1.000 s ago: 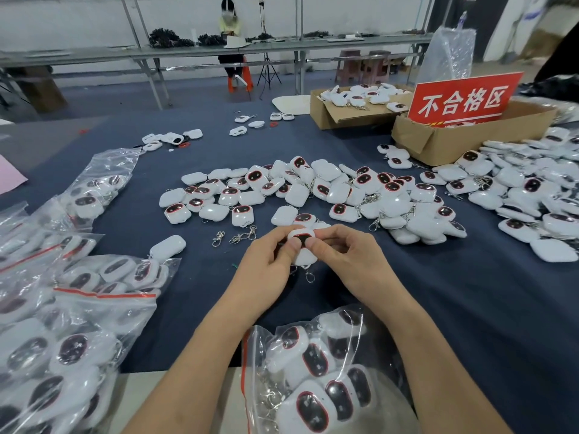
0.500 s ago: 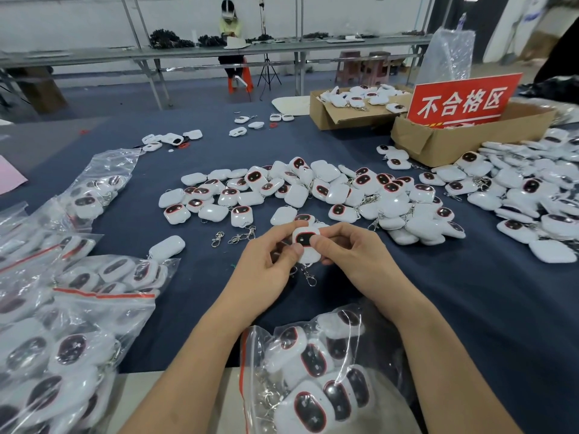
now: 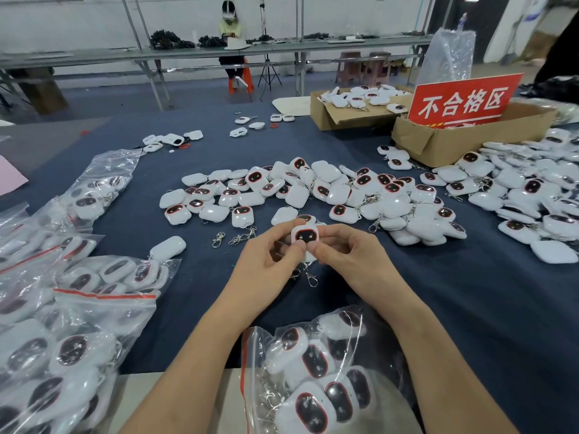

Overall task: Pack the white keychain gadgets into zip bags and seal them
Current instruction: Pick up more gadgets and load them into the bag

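**Trainee:** Where is the item being handled?

**Instructor:** The white rounded-square plastic keychain gadget with the dark, red-rimmed screen (image 3: 304, 237) is being held just above the blue cloth-covered desk (image 3: 470, 308). Its screen is facing the person. It is sitting just in front of the loose pile of identical white gadgets (image 3: 313, 189). Its silver metal clasp (image 3: 311, 278) is hanging free below it.

**Trainee:** How are the hands gripping it?

**Instructor:** The left hand (image 3: 269, 261) is pinching the gadget's left side, with the thumb lying on the front face and the curled fingers going behind. The right hand (image 3: 351, 258) is pinching the right side in the same way. Neither hand is spread, and both are closing on this one unit.

**Trainee:** What step is being done, and how is it done well?

**Instructor:** In my judgement, the person is checking the unit before bagging it.
- Be gripping it by the edges, so the thumbs are not smearing the screen.
- Be gathering the clasp against the body before inserting it, because a dangling clasp is likely to catch on the bag mouth.

**Trainee:** Where is it going?

**Instructor:** It is probably going into the clear plastic zip bag with the red strip (image 3: 243, 355). That bag is lying partly filled at the desk's near edge, between the forearms. Whether its mouth is open cannot be told. The filled clear bags (image 3: 94, 292) are lying well to the left.
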